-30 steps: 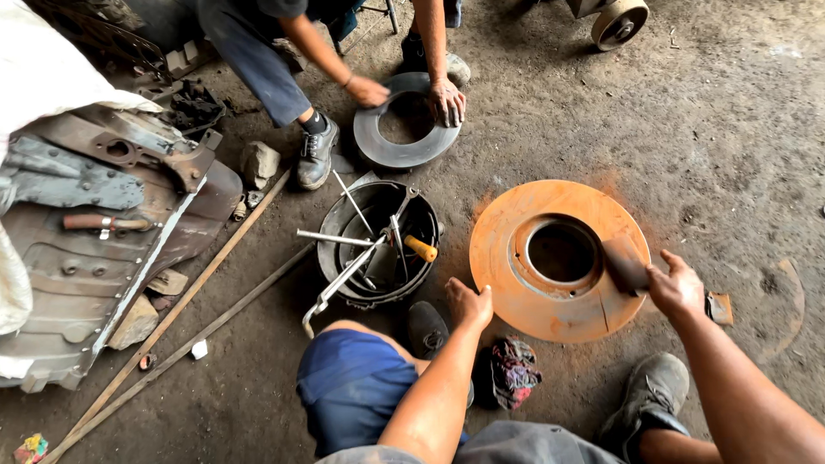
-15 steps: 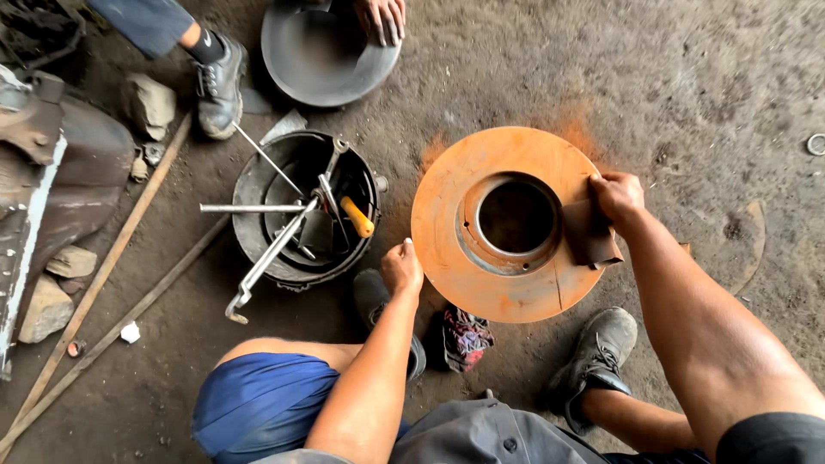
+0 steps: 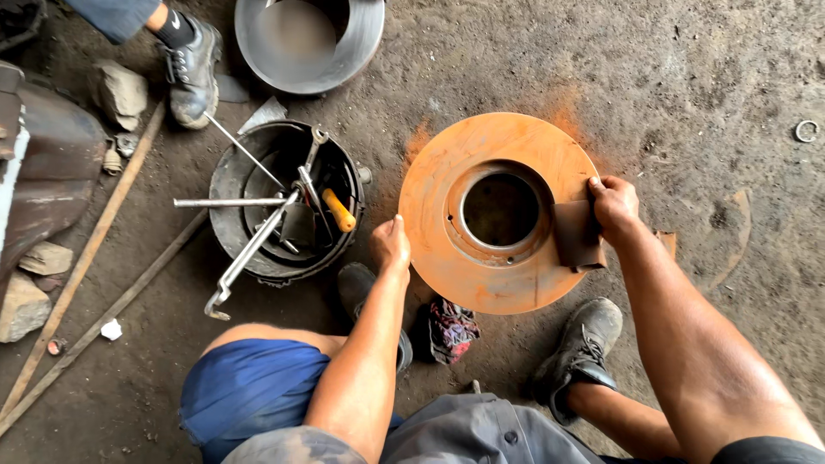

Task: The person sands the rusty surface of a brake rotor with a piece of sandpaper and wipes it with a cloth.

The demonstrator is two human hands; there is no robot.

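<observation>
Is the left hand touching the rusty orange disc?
Touching. The head view shows the left hand pressed against the left rim of the rusty orange disc, with no gap.

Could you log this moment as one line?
left hand: steadying rusty orange metal disc | right hand: pressing brown abrasive sheet on it

Floor [image 3: 705, 77]: bare packed dirt, grey-brown, gritty, with orange dust patches. Even daylight. No walls, windows or furniture in view.
</observation>
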